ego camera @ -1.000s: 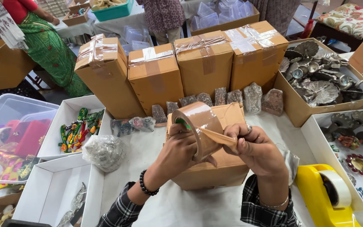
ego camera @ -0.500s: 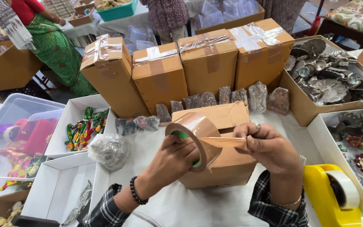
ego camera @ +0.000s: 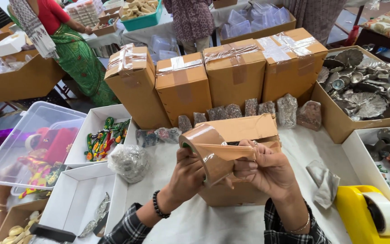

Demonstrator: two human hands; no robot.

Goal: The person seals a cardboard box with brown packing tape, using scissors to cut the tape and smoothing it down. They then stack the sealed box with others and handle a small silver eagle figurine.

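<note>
gripping a roll of brown packing tape [ego camera: 206, 153], the left hand [ego camera: 188, 174] is closed around its rim, while the right hand [ego camera: 267, 169] pinches the free strip of tape [ego camera: 229, 151] pulled out from the roll. both hands are held just above a small cardboard box [ego camera: 244, 129] lying on the white table [ego camera: 195, 221]. behind the small box stands a row of four taped cartons [ego camera: 213, 77], with little wrapped packets [ego camera: 249, 108] lined up at their foot. right of the small box sits a yellow tape dispenser [ego camera: 371, 217]; left of it, a white tray of coloured trinkets [ego camera: 104, 138] and a crumpled silver bag [ego camera: 129, 160].
</note>
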